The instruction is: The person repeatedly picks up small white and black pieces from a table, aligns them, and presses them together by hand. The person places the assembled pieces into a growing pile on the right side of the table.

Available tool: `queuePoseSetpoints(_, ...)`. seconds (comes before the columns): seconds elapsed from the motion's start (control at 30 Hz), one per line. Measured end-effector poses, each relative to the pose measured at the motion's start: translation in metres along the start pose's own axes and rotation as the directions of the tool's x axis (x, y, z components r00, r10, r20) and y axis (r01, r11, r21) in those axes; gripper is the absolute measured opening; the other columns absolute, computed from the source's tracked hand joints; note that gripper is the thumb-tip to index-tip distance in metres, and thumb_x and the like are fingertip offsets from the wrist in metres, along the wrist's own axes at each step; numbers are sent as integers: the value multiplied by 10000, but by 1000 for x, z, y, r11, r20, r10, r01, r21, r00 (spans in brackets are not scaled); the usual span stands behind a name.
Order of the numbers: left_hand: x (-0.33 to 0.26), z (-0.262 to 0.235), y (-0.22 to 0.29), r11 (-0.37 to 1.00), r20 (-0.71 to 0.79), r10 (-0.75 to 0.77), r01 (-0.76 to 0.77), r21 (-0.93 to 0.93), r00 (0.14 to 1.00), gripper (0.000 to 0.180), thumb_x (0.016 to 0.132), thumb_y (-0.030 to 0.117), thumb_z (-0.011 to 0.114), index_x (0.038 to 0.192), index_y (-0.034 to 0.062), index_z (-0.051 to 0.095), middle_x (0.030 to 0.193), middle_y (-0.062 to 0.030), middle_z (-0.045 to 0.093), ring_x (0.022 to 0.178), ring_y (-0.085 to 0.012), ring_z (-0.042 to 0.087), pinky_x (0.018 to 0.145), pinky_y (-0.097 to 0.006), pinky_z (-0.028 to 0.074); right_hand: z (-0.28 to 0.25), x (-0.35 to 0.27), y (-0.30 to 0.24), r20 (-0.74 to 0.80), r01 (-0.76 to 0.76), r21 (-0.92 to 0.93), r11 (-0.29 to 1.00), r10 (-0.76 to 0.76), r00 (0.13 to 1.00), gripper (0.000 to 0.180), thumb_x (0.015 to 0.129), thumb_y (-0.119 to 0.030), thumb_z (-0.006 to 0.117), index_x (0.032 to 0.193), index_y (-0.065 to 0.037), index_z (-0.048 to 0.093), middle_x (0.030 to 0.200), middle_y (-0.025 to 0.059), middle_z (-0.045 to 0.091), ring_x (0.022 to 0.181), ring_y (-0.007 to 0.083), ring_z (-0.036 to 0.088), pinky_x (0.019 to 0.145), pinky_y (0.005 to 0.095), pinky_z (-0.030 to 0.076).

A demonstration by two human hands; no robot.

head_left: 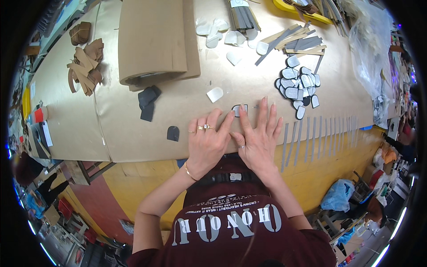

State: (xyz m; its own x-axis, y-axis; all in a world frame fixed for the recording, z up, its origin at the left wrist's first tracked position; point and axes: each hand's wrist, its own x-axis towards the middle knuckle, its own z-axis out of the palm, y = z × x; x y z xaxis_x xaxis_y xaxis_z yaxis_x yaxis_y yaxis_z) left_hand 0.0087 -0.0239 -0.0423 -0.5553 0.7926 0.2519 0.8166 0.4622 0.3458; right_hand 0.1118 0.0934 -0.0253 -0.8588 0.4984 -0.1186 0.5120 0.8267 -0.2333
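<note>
A small dark, round-ended patch with a pale white piece on it [240, 111] lies flat on the table in front of me. My left hand [208, 140] rests at its left side, the index fingertip at its edge and the other fingers loosely bent. From the right, my right hand [257, 138] lies with fingers stretched and spread, its index fingertip on the patch. A loose white piece [215, 94] sits just beyond my left hand. Nearer the table edge, to the left, is a bare dark patch [173, 133]. Several finished-looking dark-and-white patches [291, 92] are heaped to the right.
Dark patches [148, 102] and brown strips [86, 66] lie left. A large folded brown sheet [153, 40] stands behind. White pieces [212, 31], grey and tan strips [293, 40] and a yellow tray [307, 13] are farther back. Grey strips [307, 139] overhang the front edge.
</note>
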Motion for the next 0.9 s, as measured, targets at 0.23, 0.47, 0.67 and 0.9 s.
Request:
queuePoseSetpoints(0.23,2,-1,2,999,-11,-17,17,-29,1000,481,766,131,706,1245,164,680,1153,-75,591,931,-248,572,876,-403,405,5,-5,-6,-39,-99,46,994,101,994,583,1001,-485,496,1504,-194,448,1628,257,143,1506,456,80,1160,646,61)
queuePoseSetpoints(0.47,1,-2,1,996,-38,-16,12,-91,999,429,797,159,703,1224,144,680,1134,-70,588,948,-241,569,894,-395,406,1,7,6,-349,50,182,982,17,937,498,948,-312,644,1396,-116,549,1560,252,308,1436,448,257,1127,574,241)
queuePoseSetpoints(0.67,-2,0,-3,973,-99,-62,38,-228,993,391,813,142,698,1202,113,670,1147,-76,590,989,-235,594,919,-395,411,-8,27,10,-287,159,304,940,-69,956,316,844,-207,756,1126,-92,672,1480,222,437,1375,428,383,1109,512,313)
queuePoseSetpoints(0.9,8,-8,-4,924,-151,-266,207,-323,952,346,864,151,693,1201,79,661,1146,-91,593,968,-240,610,928,-425,416,-16,24,20,-330,225,311,924,-117,937,243,814,-167,796,992,-99,646,997,21,661,969,228,603,910,408,386)
